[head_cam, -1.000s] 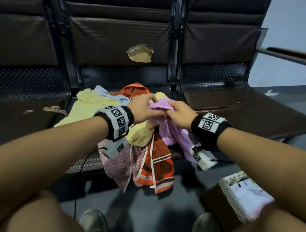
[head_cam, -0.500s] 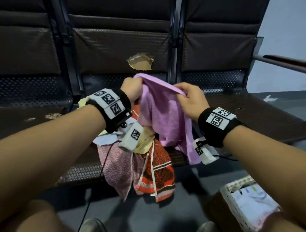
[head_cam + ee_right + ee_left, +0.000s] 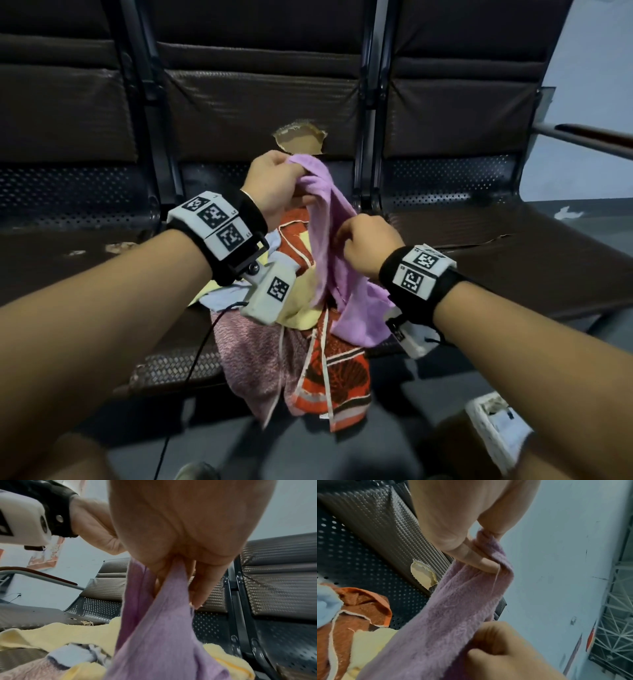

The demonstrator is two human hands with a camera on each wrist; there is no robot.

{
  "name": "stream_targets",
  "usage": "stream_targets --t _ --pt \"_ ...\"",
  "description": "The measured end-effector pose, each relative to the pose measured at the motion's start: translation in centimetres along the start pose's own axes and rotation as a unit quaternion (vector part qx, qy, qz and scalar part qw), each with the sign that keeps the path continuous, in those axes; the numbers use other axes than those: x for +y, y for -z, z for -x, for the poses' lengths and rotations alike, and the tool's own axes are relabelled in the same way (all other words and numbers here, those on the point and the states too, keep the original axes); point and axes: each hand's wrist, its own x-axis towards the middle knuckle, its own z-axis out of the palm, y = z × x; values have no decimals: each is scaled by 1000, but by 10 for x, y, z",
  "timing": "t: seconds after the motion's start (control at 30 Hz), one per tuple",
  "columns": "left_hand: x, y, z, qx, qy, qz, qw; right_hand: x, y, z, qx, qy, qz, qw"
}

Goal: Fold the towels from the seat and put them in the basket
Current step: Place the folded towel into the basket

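Note:
A lilac towel [image 3: 337,260] hangs lifted above the pile on the middle seat [image 3: 164,363]. My left hand [image 3: 275,181] pinches its top corner high up; in the left wrist view the thumb and fingers [image 3: 481,559] clamp the lilac towel [image 3: 453,612]. My right hand [image 3: 363,246] grips the towel's edge lower down and to the right, fingers curled round the lilac towel [image 3: 164,628]. Under it lie an orange patterned towel [image 3: 337,380], a pink one [image 3: 253,356], a yellow one [image 3: 298,305] and a pale blue one [image 3: 222,294]. The white basket [image 3: 493,431] stands on the floor at lower right.
Dark bench seats run left and right of the pile; the right seat [image 3: 513,260] has a torn cushion. The backrest has a ripped hole [image 3: 299,140]. A railing [image 3: 589,137] crosses the upper right. A black cable [image 3: 191,370] hangs from my left wrist.
Both hands lifted the lilac towel off the pile. Since half a second ago the right hand has slid down the towel's edge while the left stays high.

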Motion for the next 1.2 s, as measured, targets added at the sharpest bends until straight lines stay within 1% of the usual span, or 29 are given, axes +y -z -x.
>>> stream_targets --t 0.13,0.2,0.3,0.37,0.4,0.47,0.53,0.6,0.7,0.73,0.77,0.83,0.9,0.93,0.97,1.0,1.03,1.1,1.13,1.2 --pt "-1 9 3 -10 -26 -30 999 6 -11 3 -74 -17 11 997" --pt "-6 14 3 -1 -29 -46 999 8 -13 5 -83 -21 -1 996" --pt "-11 15 7 14 -10 -34 999 0 -12 8 -54 -6 -112 992" --pt "-13 12 10 14 15 -5 1000 -8 -16 10 -53 6 -173 983" --pt "-13 9 13 9 20 9 1000 -12 -19 10 -60 13 -168 984" --pt "-11 6 18 -18 12 27 999 -14 -28 9 -78 17 -96 992" --pt "-10 5 20 -40 -10 18 999 -8 -35 6 -77 7 -31 997" --pt "-10 11 18 -20 -31 -15 999 2 -38 6 -82 -5 -4 997" --pt "-18 29 8 41 -35 -80 995 20 -38 9 -93 -44 -9 995" --pt "-20 36 6 65 -29 -117 991 25 -35 10 -77 -62 -23 995" --pt "-22 44 3 86 -23 -150 985 30 -32 10 -45 -76 -55 995" --pt "-27 56 -1 114 -15 -197 974 34 -23 6 30 -83 -170 982" --pt "-31 61 -3 105 5 -217 970 29 -15 4 69 -69 -289 952" --pt "-31 60 -1 94 16 -221 971 24 -12 3 81 -65 -329 938" --pt "-30 59 -1 83 28 -208 974 19 -10 4 88 -58 -354 929" --pt "-28 57 -1 81 37 -189 978 16 -9 4 93 -40 -357 929" --pt "-24 55 -2 89 42 -174 980 15 -8 6 94 -14 -329 939" --pt "-19 54 -8 121 42 -136 982 18 -9 9 73 50 -199 976" --pt "-18 54 -10 138 45 -99 985 19 -10 9 57 84 -128 987" --pt "-20 59 -12 153 32 -63 986 21 -13 12 36 121 -28 992"
